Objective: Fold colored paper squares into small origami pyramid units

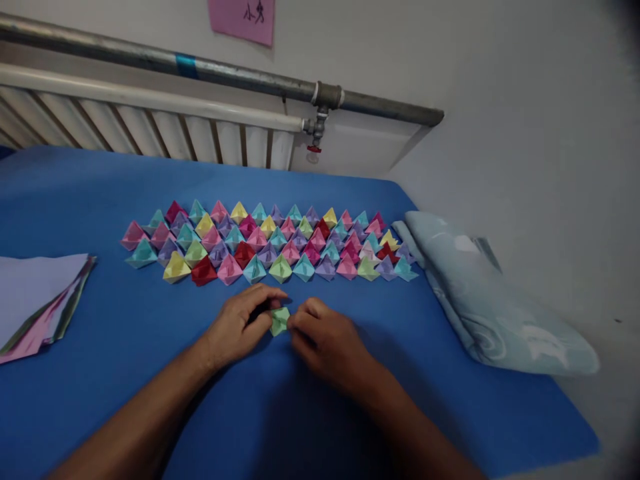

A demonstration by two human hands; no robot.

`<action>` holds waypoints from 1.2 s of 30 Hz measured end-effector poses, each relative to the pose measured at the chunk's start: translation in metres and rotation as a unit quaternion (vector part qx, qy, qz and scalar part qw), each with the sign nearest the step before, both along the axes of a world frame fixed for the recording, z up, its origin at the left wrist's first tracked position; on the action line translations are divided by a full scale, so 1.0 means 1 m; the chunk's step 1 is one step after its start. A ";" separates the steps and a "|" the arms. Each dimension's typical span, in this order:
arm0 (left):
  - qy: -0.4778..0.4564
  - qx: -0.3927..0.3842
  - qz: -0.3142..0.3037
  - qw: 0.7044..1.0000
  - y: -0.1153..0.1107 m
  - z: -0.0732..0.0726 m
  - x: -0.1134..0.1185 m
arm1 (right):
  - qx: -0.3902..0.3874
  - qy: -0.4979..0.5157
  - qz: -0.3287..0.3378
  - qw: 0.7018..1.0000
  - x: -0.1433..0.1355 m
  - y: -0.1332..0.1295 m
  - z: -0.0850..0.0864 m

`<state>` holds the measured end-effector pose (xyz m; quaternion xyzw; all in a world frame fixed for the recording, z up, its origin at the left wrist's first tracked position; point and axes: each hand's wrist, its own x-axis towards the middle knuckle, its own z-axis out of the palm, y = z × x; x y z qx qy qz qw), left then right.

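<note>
Between my two hands is a small light green folded paper (280, 321), just above or on the blue surface. My left hand (245, 323) pinches its left side between thumb and fingers. The fingertips of my right hand (325, 337) are closed on its right edge. Just beyond my hands stand several rows of folded paper boats (280, 268) in pink, teal, yellow, purple, red and green, packed close together. My fingers cover parts of the green paper's edges.
A stack of coloured paper sheets (40, 293) lies at the left. On the right a folded pale blue-green blanket (480, 300) rests by the wall. Behind the blue surface (225, 427) are a white radiator (165, 130), a metal pipe (250, 78) and a red-handled valve (315, 149).
</note>
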<state>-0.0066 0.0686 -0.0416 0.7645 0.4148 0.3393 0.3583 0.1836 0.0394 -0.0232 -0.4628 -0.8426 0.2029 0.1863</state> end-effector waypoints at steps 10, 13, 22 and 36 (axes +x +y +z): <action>0.043 -0.027 0.068 0.996 -0.001 0.000 -0.006 | -0.005 0.052 0.010 0.999 0.007 0.011 0.001; 0.019 -0.012 0.065 0.998 0.003 -0.004 -0.002 | -0.012 0.094 -0.045 0.995 0.004 0.010 0.000; 0.033 -0.096 0.001 0.995 0.008 -0.004 0.003 | -0.029 0.074 -0.121 0.990 -0.002 0.011 -0.011; 0.111 -0.089 -0.034 0.989 0.005 -0.002 0.004 | -0.108 0.142 -0.111 0.978 0.002 0.013 -0.008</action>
